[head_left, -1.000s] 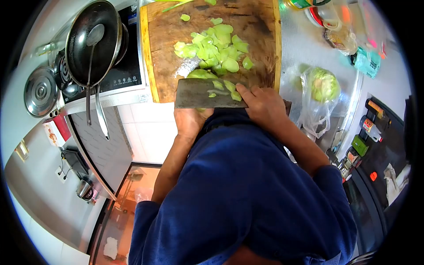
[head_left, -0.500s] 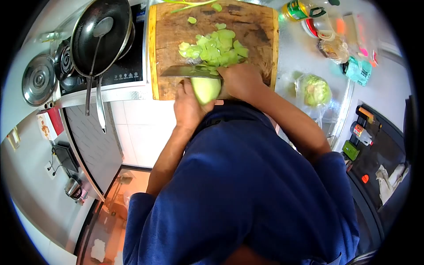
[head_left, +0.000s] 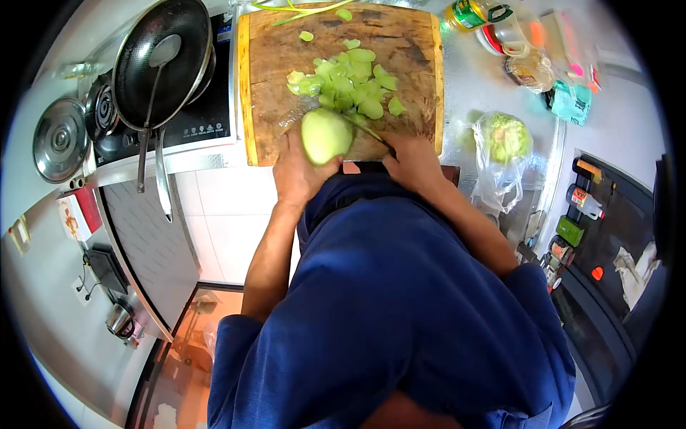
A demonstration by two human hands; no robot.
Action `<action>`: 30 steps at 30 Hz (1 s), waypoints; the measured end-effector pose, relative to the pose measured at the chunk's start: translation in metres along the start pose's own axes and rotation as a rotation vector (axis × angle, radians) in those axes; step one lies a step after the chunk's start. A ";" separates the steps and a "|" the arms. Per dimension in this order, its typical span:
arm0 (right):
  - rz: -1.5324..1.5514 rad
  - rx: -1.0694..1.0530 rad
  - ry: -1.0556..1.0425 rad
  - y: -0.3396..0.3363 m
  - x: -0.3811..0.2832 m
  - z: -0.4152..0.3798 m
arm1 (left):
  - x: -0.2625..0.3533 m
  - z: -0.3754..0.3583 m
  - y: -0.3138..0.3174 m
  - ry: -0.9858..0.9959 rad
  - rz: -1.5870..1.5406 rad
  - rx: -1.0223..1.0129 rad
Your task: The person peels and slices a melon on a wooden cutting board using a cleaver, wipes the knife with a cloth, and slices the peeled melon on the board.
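My left hand (head_left: 301,171) is wrapped round a smooth, pale green gourd (head_left: 326,136) at the near edge of the wooden cutting board (head_left: 418,71). To its right, my right hand (head_left: 414,163) grips the handle of a kitchen cleaver (head_left: 371,132). The blade shows nearly edge-on, slanting up and left, its far end right behind the gourd. Beyond both hands lies a loose heap of thin green slices (head_left: 350,79). One slice (head_left: 395,106) sits apart near the blade.
On the left, a black wok (head_left: 146,79) holding a ladle (head_left: 165,51) stands on the stove (head_left: 207,114), beside a pot lid (head_left: 61,139). A bagged green vegetable (head_left: 506,137) lies on the right counter. An oil bottle (head_left: 468,14) is behind it. Green stalks (head_left: 314,12) cross the board's far edge.
The cleaver has turned from lying broad and level across the gourd to slanting edge-on at its right. My right hand has moved right and nearer; the gourd now shows rounder.
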State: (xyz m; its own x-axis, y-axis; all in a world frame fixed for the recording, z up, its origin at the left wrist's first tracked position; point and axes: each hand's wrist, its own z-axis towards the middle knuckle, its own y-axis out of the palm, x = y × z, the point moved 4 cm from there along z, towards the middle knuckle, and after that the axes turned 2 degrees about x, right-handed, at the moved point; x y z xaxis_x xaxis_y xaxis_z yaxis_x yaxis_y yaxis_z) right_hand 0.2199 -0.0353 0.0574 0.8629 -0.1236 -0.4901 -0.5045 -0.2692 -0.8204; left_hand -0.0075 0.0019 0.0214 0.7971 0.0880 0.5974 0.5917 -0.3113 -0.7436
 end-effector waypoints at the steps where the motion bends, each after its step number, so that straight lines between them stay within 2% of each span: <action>1: 0.055 0.002 0.040 0.006 0.003 -0.001 | -0.001 0.005 -0.002 0.007 0.003 0.004; 3: 0.068 0.027 0.057 0.010 0.003 -0.003 | 0.000 0.011 -0.007 0.117 -0.006 -0.005; 5: 0.078 0.054 0.079 0.012 0.006 -0.007 | 0.008 0.006 -0.004 0.140 0.090 -0.024; 7: 0.084 0.070 0.044 0.012 0.014 -0.009 | 0.024 -0.006 -0.003 0.323 0.211 0.042; 9: 0.093 0.083 0.043 0.011 0.017 -0.017 | 0.028 -0.015 0.001 0.382 0.177 0.024; 11: 0.104 0.089 0.042 0.010 0.019 -0.026 | 0.030 -0.023 0.006 0.499 0.161 0.127; 15: 0.162 0.112 -0.091 0.006 0.019 -0.037 | 0.020 -0.030 0.013 0.455 0.057 0.144; 18: 0.135 0.150 -0.189 0.010 0.030 -0.039 | 0.020 -0.033 0.013 0.378 -0.002 0.066; 21: 0.032 0.138 -0.240 0.009 0.039 -0.047 | 0.021 -0.032 0.010 0.158 -0.077 0.042; 23: -0.035 0.096 -0.246 0.002 0.042 -0.052 | 0.019 -0.032 0.017 0.297 0.081 0.079; 24: -0.065 0.111 -0.292 -0.002 0.041 -0.055 | 0.017 -0.032 0.019 0.288 0.087 0.073; 26: -0.083 0.108 -0.341 -0.004 0.044 -0.061 | 0.006 -0.031 0.027 0.120 -0.094 -0.025; 30: -0.097 0.167 -0.451 -0.005 0.047 -0.062 | -0.002 -0.034 0.034 0.122 -0.034 0.035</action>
State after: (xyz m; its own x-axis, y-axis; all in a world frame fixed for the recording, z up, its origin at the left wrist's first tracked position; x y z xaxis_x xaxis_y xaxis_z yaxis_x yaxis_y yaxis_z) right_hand 0.2652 -0.0989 0.0570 0.8258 0.3302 -0.4572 -0.4519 -0.0976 -0.8867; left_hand 0.0074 -0.0414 0.0052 0.7569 -0.0186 0.6532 0.6238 -0.2770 -0.7308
